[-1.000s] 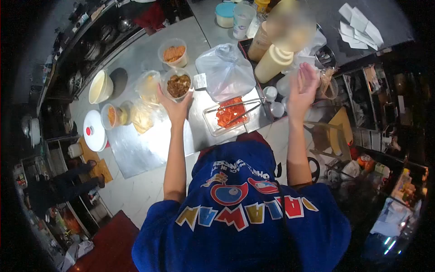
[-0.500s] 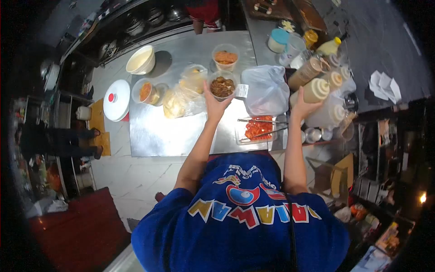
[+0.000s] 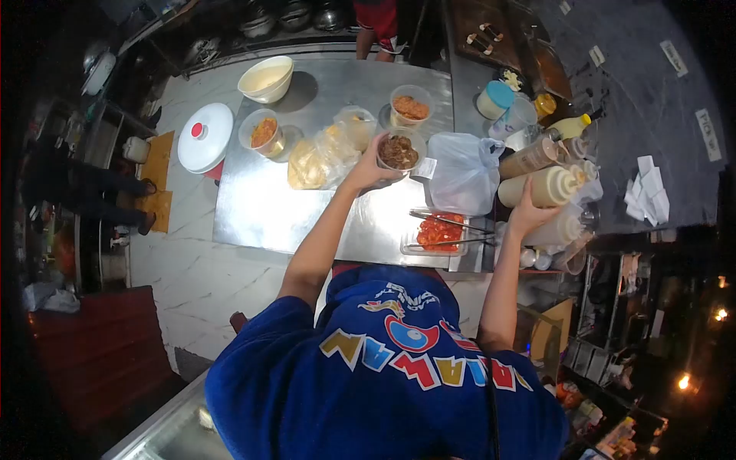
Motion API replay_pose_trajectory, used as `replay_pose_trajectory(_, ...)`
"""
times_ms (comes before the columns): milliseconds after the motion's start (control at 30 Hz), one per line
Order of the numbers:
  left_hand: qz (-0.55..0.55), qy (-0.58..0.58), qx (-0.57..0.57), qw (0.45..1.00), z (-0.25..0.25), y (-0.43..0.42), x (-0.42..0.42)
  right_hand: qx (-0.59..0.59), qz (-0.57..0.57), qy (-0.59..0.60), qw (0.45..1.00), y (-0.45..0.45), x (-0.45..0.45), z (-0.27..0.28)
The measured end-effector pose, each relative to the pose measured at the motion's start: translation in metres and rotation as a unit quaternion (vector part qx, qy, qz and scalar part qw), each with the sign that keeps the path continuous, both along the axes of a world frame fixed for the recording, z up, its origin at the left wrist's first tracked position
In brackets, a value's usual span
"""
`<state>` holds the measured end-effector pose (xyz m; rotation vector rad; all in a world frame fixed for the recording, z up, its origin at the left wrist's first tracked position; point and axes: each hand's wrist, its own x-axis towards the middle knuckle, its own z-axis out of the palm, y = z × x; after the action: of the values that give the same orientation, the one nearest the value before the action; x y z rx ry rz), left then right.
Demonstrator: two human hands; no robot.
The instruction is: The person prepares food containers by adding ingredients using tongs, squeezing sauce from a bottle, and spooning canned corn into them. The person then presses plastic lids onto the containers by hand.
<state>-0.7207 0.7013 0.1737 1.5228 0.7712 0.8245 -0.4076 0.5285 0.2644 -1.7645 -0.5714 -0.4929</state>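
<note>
My left hand (image 3: 372, 170) is closed round the side of a clear plastic tub (image 3: 400, 150) of brown, saucy food on the steel table. A squeeze bottle (image 3: 537, 190) with pale sauce is in my right hand (image 3: 527, 215), my fingers wrapped round its lower side. More squeeze bottles (image 3: 530, 158) crowd beside it. Between my hands sits a tied white plastic bag (image 3: 462, 172). Nearer me, tongs (image 3: 452, 220) lie across a clear tray of red food (image 3: 439, 233).
Clear bags of yellowish food (image 3: 310, 162) lie left of my left hand. Tubs of orange food (image 3: 412, 107) (image 3: 264, 133), a cream bowl (image 3: 266, 80) and a white-lidded container (image 3: 205, 139) stand farther out. A person in red shorts (image 3: 376, 21) stands beyond the table.
The head view has shifted, so the table's things appear farther right and slightly lower. My left hand still holds the tub, and my right hand is still on the squeeze bottle.
</note>
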Motion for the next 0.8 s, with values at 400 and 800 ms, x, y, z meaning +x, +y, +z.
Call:
replay_pose_trajectory(400,-0.015,-0.013,-0.001,1.0,-0.008,0.004,-0.002,-0.022,0.003,0.03,0.999,-0.004,-0.004,0.008)
replay_pose_trajectory(800,-0.008,-0.019,-0.003,1.0,-0.018,0.003,0.003,-0.023,0.017,0.044,0.999,-0.007,-0.007,0.001)
